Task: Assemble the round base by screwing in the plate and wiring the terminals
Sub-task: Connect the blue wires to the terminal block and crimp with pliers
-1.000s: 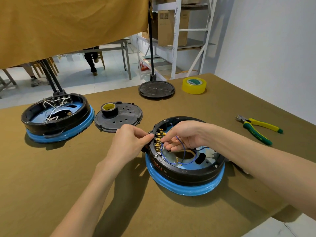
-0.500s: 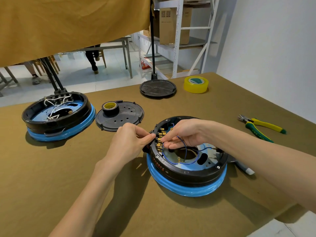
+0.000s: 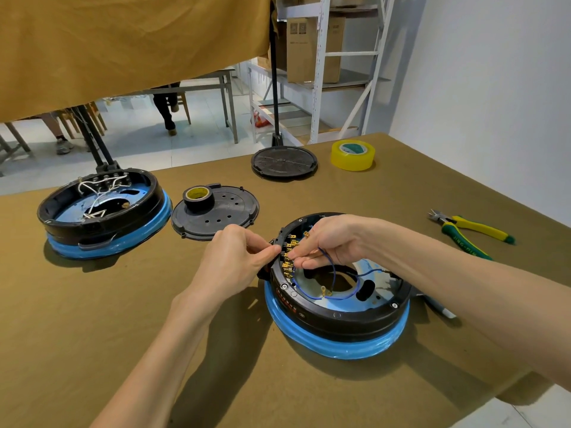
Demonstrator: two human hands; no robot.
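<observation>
Two hands meet at the near-left rim of the round base (image 3: 336, 316), which sits on the bench (image 3: 92, 319) close in front of the person, open side up so the brass terminals (image 3: 289, 261) along its inner wall can be reached. The left hand (image 3: 238, 257) has its fingertips pressed together on the outer rim beside the terminals, most likely to keep the base from sliding while a connector is pushed on. The right hand (image 3: 327, 242) reaches in from the other side and pinches the end of a blue wire (image 3: 333, 270) against the row of terminals; the wire loops loosely down across the floor of the base, where two bare ring connectors lie unattached, so the wiring looks only partly done.

A perforated plate (image 3: 222, 216) lies flat behind the hands with a roll of black tape (image 3: 198, 197) standing on it, set aside within reach, presumably until the terminals are finished. A second base (image 3: 102, 211) with white wires rests at the far left. Pliers (image 3: 469, 231) lie to the right, well apart from the work, and yellow tape (image 3: 353, 155) sits near the bench's far edge beside a dark round cover (image 3: 284, 162).
</observation>
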